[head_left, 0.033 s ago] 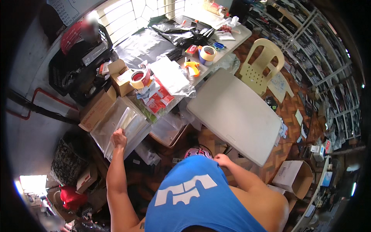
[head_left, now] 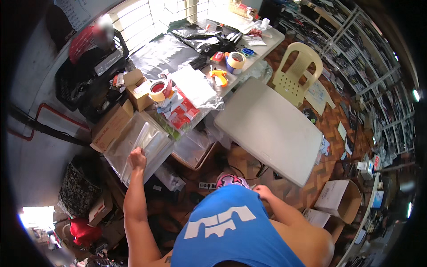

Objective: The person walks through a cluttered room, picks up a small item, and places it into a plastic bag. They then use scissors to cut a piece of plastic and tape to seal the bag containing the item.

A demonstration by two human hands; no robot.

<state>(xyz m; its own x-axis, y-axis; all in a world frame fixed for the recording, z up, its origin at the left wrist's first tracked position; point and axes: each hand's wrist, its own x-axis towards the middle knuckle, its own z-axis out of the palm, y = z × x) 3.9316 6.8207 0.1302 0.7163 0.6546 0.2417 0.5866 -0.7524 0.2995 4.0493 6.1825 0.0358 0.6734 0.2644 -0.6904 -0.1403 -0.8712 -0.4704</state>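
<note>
My left hand is closed on the edge of a clear plastic sheet, part of a stack of clear plastic at the near left end of the work table. The sheet is creased and slightly lifted around my fingers. My right hand is held close to my body, by the blue shirt, with its fingers curled. A small thin thing seems to stick out of it, too small to name. Beside that hand, pink and black patterned cloth shows past the shirt.
On the table lie tape rolls, an orange tape dispenser, blue scissors and black plastic bags. A cardboard box borders the plastic stack. Rightward are a grey folding table, a beige chair and open boxes.
My right hand has shifted slightly right and down, and more of the patterned cloth shows. My left hand keeps its hold on the plastic sheet. The view has tilted a little.
</note>
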